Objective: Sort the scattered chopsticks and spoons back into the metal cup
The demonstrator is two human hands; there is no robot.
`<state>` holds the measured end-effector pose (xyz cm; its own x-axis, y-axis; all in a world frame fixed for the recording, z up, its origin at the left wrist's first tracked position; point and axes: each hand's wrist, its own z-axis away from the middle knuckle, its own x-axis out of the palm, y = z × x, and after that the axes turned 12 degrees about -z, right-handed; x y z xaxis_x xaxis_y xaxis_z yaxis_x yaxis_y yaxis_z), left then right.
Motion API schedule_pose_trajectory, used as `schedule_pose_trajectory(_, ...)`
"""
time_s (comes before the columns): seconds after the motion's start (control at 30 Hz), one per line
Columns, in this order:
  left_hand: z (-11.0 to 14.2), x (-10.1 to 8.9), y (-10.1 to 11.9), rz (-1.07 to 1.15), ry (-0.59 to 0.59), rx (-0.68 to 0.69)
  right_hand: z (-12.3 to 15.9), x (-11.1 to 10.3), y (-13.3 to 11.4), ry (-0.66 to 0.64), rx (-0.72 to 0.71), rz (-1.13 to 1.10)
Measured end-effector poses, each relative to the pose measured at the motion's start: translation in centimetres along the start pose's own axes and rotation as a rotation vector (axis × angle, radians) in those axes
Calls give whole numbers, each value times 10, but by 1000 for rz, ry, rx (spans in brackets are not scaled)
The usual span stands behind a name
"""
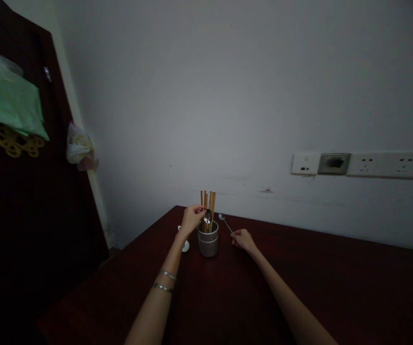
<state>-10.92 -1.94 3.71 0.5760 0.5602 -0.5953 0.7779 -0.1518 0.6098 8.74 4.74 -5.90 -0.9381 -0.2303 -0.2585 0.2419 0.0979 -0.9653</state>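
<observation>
A grey metal utensil holder (208, 245) stands upright on the dark red table, with several wooden chopsticks (212, 203) rising out of it. At its mouth, my left hand (192, 218) is closed in a pinch at the edge of a shiny metal spoon (208, 216), whose bowl shows among the chopsticks. To the right of the holder, my right hand (242, 239) grips the handle end of a long-handled spoon (222, 217), its small round bowl pointing up and left. Part of a small white object (185, 246) shows beside my left forearm; the arm hides the rest.
The dark red table (257, 297) meets a pale wall with socket plates (366, 164) at the right. On the left is a dark door (30, 201) with a green cloth or bag (10, 96) hanging on it. A plastic bag (79, 143) hangs by the door frame.
</observation>
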Motion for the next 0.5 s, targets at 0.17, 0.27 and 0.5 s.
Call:
schedule_pose_trajectory(0.17, 0, 4, -5, 3, -11, 13, -1, 1, 3, -14, -21, 89)
schedule_pose_trajectory(0.27, 0, 5, -7, 5, -16, 7, 0, 0, 3, 9, -52, 180)
schedule_pose_trajectory(0.5, 2, 4, -3, 4, -5, 15, 17, -1, -1, 164, -186, 621)
